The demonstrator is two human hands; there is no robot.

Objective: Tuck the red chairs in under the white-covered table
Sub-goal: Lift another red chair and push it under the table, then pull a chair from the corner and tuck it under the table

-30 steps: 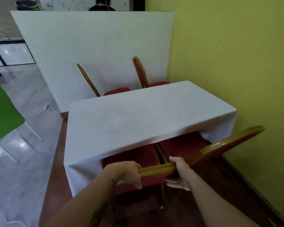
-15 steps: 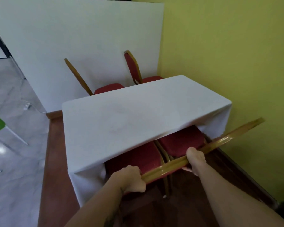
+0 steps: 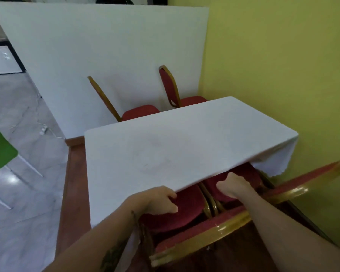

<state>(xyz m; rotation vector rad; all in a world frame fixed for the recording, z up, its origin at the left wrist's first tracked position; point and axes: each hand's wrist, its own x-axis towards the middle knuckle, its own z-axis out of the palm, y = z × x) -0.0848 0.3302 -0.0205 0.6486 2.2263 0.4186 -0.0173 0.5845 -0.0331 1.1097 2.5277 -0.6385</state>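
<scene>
Tablecloth-covered white table [image 3: 181, 146] fills the middle, beside the yellow wall [image 3: 279, 75] and before a white partition [image 3: 98, 52]. Two near red chairs [image 3: 185, 205] sit half under its near edge, two more at its far edge. Since a moment ago both hands left the gold backrest [image 3: 204, 235]: left hand [image 3: 159, 200] grips the cloth's near edge, right hand [image 3: 234, 185] is clenched over the right seat.

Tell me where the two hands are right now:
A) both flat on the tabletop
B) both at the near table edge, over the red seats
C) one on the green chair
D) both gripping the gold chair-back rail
B: the left hand and right hand are at the near edge of the white tablecloth, over the red seats, clear of the gold chair-back rail.
</scene>
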